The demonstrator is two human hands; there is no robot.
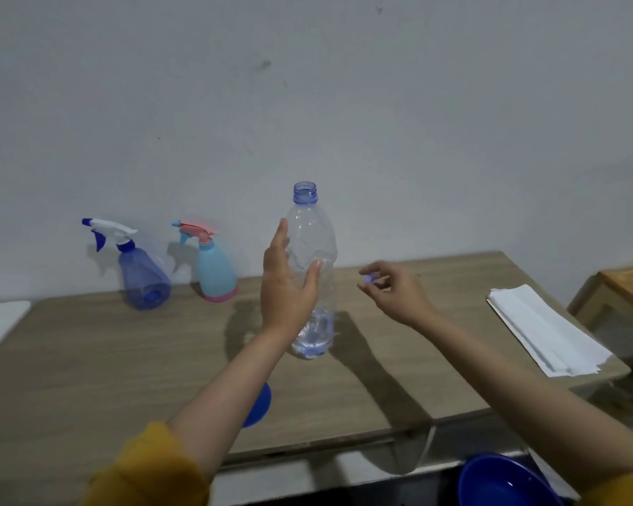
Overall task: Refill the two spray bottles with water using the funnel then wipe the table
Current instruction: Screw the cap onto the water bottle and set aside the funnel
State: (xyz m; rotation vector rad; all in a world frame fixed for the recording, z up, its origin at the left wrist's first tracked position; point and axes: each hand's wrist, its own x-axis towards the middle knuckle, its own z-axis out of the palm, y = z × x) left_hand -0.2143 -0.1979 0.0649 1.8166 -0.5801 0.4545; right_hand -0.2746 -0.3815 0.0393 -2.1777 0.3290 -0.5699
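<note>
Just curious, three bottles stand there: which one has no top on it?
The tall clear water bottle by the left hand; its neck is open, while both spray bottles keep their trigger heads.

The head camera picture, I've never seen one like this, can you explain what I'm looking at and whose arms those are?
There is no machine here: a person wears a camera on the head, so you look forward and down along their own arms. The left hand is open around a clear water bottle that stands uncapped on the wooden table, nearly empty. The right hand pinches the small blue cap. At the back stand two spray bottles, a blue one and a light blue and pink one. A blue funnel peeks from under the left forearm, paper towels lie to the right, and a blue bowl sits below the table edge.
</note>
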